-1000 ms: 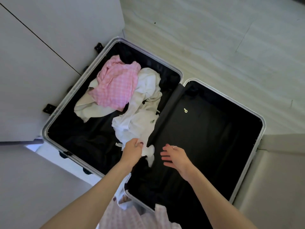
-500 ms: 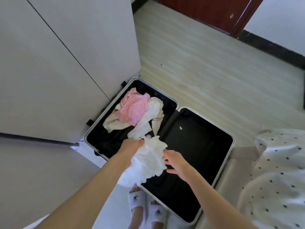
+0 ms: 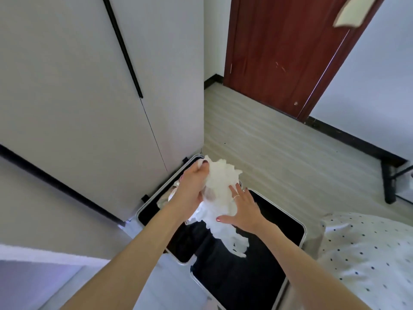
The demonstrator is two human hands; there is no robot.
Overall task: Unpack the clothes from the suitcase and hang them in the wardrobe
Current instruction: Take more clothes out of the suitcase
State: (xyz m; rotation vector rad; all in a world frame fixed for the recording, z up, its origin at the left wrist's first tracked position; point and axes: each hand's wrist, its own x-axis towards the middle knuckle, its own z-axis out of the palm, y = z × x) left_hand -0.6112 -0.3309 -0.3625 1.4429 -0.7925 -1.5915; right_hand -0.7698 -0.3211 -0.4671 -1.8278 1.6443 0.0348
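A crumpled white garment [image 3: 220,198] hangs in the air above the open black suitcase [image 3: 277,222]. My left hand [image 3: 193,186] grips its top edge, fingers bunched in the cloth. My right hand [image 3: 242,211] lies against the garment's right side with fingers spread and straight. The suitcase lies open on the floor with a silver rim, and my arms hide most of its left half. The white wardrobe [image 3: 89,86] stands at the left with its doors closed.
A dark red door [image 3: 283,52] stands at the back right. A bed with a white dotted cover [image 3: 368,253] fills the lower right. Pale wood-look floor [image 3: 279,148] stretches behind the suitcase. A dark table leg [image 3: 388,186] stands at the right edge.
My left hand has lifted the white garment out of the suitcase and up. My right hand has come up against the cloth. The view has tilted up from the suitcase toward the door.
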